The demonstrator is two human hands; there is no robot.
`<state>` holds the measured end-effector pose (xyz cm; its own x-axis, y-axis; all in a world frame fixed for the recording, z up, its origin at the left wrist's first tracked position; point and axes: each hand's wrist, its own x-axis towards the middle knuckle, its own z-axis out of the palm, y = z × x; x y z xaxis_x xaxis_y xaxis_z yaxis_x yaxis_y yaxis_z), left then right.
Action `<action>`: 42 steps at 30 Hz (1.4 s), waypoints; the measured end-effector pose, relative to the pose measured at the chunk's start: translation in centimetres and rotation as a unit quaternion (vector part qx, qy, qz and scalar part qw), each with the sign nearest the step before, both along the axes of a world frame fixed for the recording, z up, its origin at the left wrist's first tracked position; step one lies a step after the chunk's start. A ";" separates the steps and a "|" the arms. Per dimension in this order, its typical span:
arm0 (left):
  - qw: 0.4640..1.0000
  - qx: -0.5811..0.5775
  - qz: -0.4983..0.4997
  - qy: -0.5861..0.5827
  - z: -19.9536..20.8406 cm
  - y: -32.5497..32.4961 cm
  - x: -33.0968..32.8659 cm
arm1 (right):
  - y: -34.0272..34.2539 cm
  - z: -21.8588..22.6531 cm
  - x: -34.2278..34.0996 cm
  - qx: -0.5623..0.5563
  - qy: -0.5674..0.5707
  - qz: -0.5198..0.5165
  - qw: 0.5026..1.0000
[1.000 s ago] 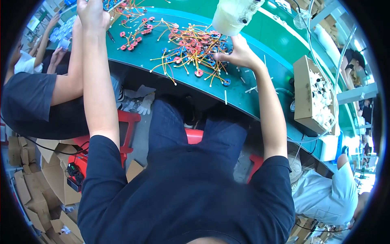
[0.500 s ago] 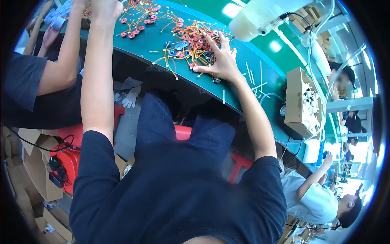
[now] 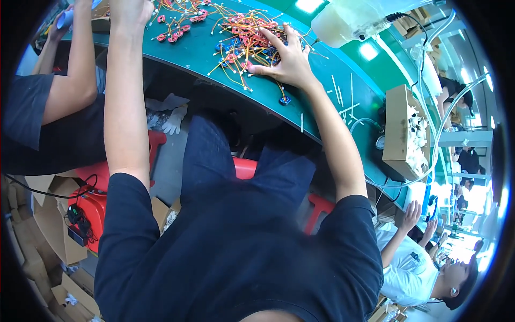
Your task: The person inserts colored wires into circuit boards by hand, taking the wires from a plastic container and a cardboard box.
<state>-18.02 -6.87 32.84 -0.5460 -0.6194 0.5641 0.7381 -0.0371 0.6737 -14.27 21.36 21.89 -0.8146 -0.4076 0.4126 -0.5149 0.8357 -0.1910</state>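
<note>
My right hand (image 3: pixel 292 63) rests over the near right side of a heap of small red and blue coil-like parts with orange and yellow wires (image 3: pixel 252 35). Its fingers and thumb are spread, the tips touching the heap's edge, and no part is gripped. One blue part (image 3: pixel 285 100) lies apart near the table's front edge, below that hand. My left arm stretches forward to the upper left, where my left hand (image 3: pixel 131 12) is cut off by the picture's edge. Nearest to it are loose red wired parts (image 3: pixel 174 35); its fingertips are hidden.
Thin white sticks (image 3: pixel 343 102) lie scattered on the green table (image 3: pixel 188 56). Right of them stands a cardboard box (image 3: pixel 397 126) of white pieces, with clear hoses nearby. A translucent container (image 3: pixel 343 24) stands behind the heap. Co-workers sit at both sides.
My left hand has shifted slightly left and up in the picture. My right hand stays spread at the heap; the single blue part below it now shows clearly. The right-hand co-worker's arms have moved.
</note>
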 end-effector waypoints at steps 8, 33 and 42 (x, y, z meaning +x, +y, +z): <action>0.988 0.052 -0.148 0.002 0.5 0.5 1.4 | 4.4 2.6 3.4 -0.050 -0.110 0.104 0.987; 0.984 0.020 -0.175 0.007 0.4 -2.1 1.0 | 0.4 0.2 -1.5 0.000 -0.041 0.038 0.998; 0.984 0.024 -0.175 0.031 1.3 -2.6 0.7 | -3.5 -1.2 -3.0 -0.020 -0.017 0.011 1.000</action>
<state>-17.32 -9.47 34.16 -0.6966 -0.4265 0.5770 0.7135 -0.3271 0.6196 -17.26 17.90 20.66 -0.8193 -0.4093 0.4015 -0.5258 0.8155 -0.2418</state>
